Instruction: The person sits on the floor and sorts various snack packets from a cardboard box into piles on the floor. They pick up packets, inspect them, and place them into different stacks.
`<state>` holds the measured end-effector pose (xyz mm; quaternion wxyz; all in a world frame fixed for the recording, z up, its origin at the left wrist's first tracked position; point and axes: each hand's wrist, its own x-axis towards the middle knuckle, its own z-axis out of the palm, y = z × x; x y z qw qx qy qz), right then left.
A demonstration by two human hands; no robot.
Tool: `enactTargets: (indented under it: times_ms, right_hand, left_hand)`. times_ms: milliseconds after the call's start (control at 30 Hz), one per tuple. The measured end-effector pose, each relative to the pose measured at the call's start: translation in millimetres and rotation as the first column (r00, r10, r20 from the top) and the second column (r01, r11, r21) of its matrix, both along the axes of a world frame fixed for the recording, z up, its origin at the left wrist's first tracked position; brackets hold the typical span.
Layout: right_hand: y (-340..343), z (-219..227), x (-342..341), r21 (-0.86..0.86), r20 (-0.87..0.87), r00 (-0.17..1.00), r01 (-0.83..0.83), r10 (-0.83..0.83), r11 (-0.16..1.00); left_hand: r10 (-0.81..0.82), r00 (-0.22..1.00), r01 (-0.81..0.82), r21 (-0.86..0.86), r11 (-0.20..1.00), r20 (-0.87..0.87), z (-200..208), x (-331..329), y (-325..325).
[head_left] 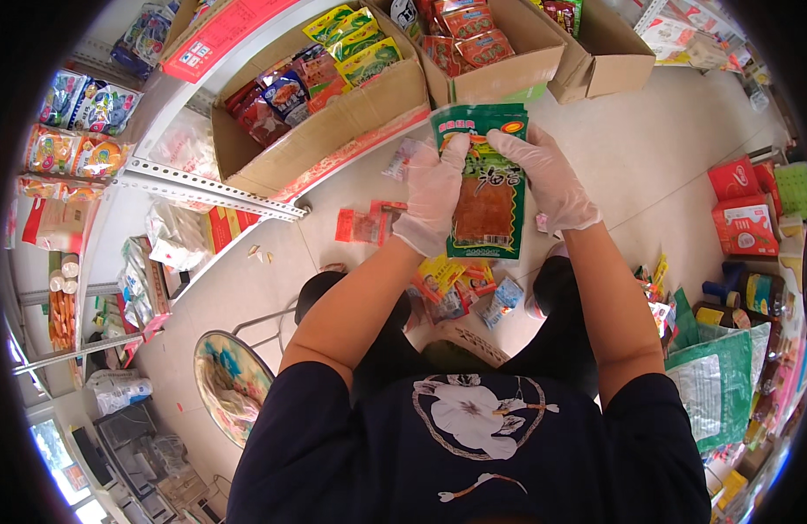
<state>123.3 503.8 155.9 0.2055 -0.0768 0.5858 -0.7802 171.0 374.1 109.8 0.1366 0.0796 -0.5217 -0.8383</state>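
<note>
Both my hands wear thin see-through gloves and hold a small stack of flat green snack packets (489, 210) upright in front of me. The front packet has a clear window with brownish-orange contents. My left hand (432, 199) grips the left edge, its thumb on the upper front. My right hand (552, 179) pinches the upper right edge, thumb across the front; its other fingers are hidden behind. Below the stack, between my legs, lie yellow packets (439, 276) and a pale blue packet (504, 299). Red packets (358, 226) lie on the floor beside my left wrist.
Ahead stand a cardboard box (355, 106) of colourful packets, a second box (517, 73) of red packets and a third box (602, 72). Metal shelving (220, 188) with snacks lines the left. A round stool (249, 365) stands lower left. Red cartons (744, 225) and bottles are at right.
</note>
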Motion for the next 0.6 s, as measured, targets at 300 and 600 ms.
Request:
enactTargets:
  times_ms: [300,600]
  right_hand:
    - [-6.3,-30.7,-0.1,0.305,-0.58,0.769,0.513,-0.271,0.803]
    - [-0.9,-17.5,1.6,0.473,-0.712,0.697,0.559,-0.078,0.682]
  left_hand:
    - [0.126,0.992,-0.117,-0.462,0.879,-0.012,1.2,3.0,15.6]
    - [0.204,0.969,-0.247,-0.568,0.785,-0.139,23.7,-9.2,-14.4]
